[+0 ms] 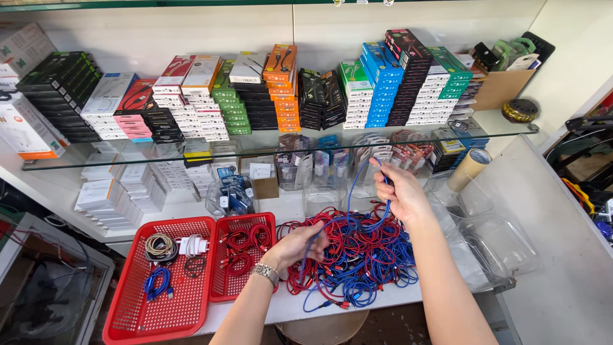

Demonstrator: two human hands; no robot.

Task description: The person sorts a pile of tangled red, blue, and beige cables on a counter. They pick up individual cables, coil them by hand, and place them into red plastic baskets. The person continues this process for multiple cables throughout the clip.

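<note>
A tangled heap of red and blue cables (357, 255) lies on the white counter. My right hand (401, 191) is raised above the heap, shut on a blue cable (355, 185) that loops up from the heap. My left hand (299, 248), with a metal watch on the wrist, pinches the same blue cable lower down at the heap's left edge. Beside it stands a small red basket (220, 291) holding coiled red cables (246, 246). A larger red basket (137, 319) to the left holds a beige coil, a white charger and a blue cable (156, 283).
A glass shelf (511, 128) carries many stacked small boxes in several colours. Clear plastic tubs (498, 243) and a tape roll (469, 169) sit on the right. White boxes (108, 198) are stacked under the shelf at left. A round stool (322, 329) stands below the counter edge.
</note>
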